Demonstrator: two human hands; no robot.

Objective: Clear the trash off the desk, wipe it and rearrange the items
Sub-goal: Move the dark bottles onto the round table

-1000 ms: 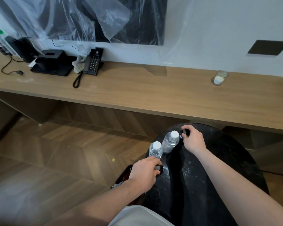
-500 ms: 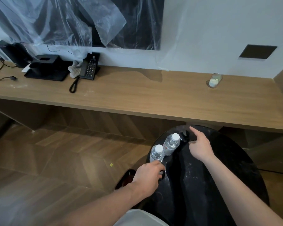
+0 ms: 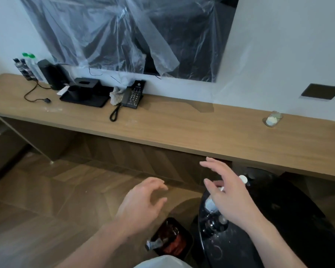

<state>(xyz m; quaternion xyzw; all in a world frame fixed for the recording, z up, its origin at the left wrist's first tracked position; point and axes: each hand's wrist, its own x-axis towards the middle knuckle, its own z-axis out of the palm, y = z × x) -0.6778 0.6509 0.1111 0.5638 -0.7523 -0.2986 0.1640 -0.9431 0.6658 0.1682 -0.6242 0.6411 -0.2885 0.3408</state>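
Both hands are up in the air in front of the desk (image 3: pixel 182 128), and neither one is holding anything. The left hand (image 3: pixel 141 205) hovers over the wooden floor (image 3: pixel 46 200) with fingers spread and loosely bent, palm down. The right hand (image 3: pixel 226 194) is raised above the near-right round black table (image 3: pixel 288 219), fingers straight and fanned out, empty.

Under that right hand stand the water bottles (image 3: pixel 211 205) on the black table; one white cap (image 3: pixel 243 178) peeks out past the fingers on the far side, and the rest is partly hidden and blurred, so I can't count them cleanly. Down by the near edge, between the arms, a dark bin (image 3: pixel 170 236) sits on the floor just left of the table, with what looks like crumpled wrapper at its rim.

On the desk, far left: a black phone (image 3: pixel 132 96) with its coiled cord trailing toward the near edge, a crumpled tissue (image 3: pixel 116 95) touching its left side, a black tray (image 3: pixel 85 98) carrying a black tissue box (image 3: pixel 86 85), then a black kettle (image 3: pixel 48 74) and upright bottles (image 3: pixel 27 68) against the wall, a loose cable (image 3: pixel 35 95) in front. White specks dust the wood near the tray. Far right, well apart, a small glass (image 3: pixel 272 119) stands alone. Plastic sheeting (image 3: pixel 114 35) drapes over the wall-mounted screen.
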